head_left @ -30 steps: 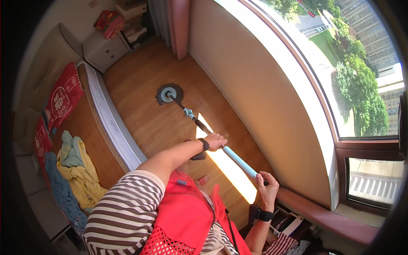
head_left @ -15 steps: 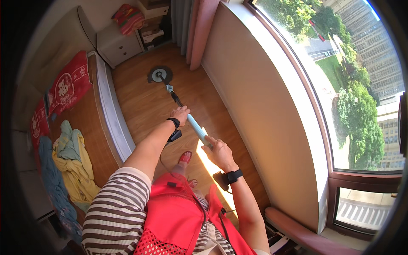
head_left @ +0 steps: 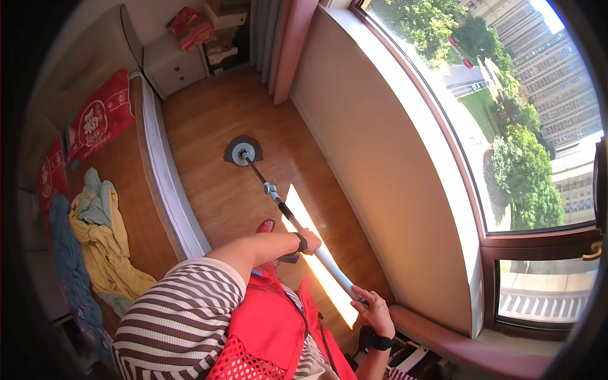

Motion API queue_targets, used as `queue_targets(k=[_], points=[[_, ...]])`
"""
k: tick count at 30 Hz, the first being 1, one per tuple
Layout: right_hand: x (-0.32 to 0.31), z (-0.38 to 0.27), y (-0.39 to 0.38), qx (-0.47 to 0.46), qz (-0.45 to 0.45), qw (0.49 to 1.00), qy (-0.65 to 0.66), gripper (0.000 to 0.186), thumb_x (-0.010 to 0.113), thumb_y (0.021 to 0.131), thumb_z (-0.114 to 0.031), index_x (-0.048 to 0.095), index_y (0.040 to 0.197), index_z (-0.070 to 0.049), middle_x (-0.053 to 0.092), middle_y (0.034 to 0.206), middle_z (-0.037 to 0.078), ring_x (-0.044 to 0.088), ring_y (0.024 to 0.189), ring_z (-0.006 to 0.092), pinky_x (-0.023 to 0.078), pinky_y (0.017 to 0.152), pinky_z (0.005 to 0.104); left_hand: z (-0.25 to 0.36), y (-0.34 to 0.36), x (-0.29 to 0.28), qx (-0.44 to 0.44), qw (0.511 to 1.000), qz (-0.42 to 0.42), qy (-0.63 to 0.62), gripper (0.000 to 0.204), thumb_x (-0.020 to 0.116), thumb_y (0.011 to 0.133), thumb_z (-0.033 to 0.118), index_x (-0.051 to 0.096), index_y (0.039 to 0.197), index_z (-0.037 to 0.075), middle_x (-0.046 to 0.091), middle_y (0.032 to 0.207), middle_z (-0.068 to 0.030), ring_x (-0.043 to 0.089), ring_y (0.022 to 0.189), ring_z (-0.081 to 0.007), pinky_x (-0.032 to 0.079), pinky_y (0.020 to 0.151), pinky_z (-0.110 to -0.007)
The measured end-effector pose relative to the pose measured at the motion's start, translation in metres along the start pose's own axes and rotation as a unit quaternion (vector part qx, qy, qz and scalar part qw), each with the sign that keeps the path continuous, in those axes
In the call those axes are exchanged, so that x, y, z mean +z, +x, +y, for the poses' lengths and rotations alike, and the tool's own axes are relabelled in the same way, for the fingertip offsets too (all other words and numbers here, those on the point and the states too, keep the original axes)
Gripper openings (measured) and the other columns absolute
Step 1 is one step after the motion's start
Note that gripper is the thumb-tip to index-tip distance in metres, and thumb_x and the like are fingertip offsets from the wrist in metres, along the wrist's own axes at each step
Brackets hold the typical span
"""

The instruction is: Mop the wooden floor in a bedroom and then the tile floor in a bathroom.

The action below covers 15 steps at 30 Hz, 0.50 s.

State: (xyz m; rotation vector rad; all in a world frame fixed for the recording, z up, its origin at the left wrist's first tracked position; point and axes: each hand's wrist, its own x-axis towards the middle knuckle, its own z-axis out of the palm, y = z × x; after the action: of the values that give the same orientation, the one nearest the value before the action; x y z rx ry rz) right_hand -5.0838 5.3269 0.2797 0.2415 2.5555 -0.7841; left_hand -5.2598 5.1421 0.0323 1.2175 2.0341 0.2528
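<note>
A spin mop with a light blue and black handle (head_left: 332, 265) runs diagonally over the wooden floor. Its round head (head_left: 244, 152), pale blue with a dark grey fringe, lies on the boards beyond my feet. Partway up the pole my left hand (head_left: 309, 241) is closed around it, a dark band on the wrist. At the near end of the handle, my right hand (head_left: 375, 311) has its fingers curled on the grip. A red shoe (head_left: 266, 226) shows beside my left forearm.
Along the left stands a bed (head_left: 149, 218) with a yellow blanket (head_left: 107, 247) and red pillows (head_left: 101, 114). A grey nightstand (head_left: 174, 66) and pink curtain (head_left: 294, 54) are at the far end. The wall under the window (head_left: 386, 145) borders the right side; sunlight stripes the floor.
The mop head has come nearer to me across the floor. Both hands have moved back and to the right with the handle, still gripping it.
</note>
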Motion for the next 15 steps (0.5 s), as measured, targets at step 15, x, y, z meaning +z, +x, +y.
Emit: queue_targets(k=[15], points=[[0.003, 0.060, -0.176, 0.104, 0.051, 0.965, 0.235, 0.040, 0.064, 0.086, -0.007, 0.055, 0.124, 0.000, 0.066, 0.094, 0.007, 0.061, 0.082, 0.0121, 0.050, 0.073, 0.0260, 0.153, -0.019, 0.048, 0.227, 0.964, -0.062, -0.120, 0.025, 0.066, 0.074, 0.028, 0.064, 0.091, 0.011, 0.066, 0.089, -0.0111, 0.063, 0.086, -0.0299, 0.049, 0.071, -0.044]])
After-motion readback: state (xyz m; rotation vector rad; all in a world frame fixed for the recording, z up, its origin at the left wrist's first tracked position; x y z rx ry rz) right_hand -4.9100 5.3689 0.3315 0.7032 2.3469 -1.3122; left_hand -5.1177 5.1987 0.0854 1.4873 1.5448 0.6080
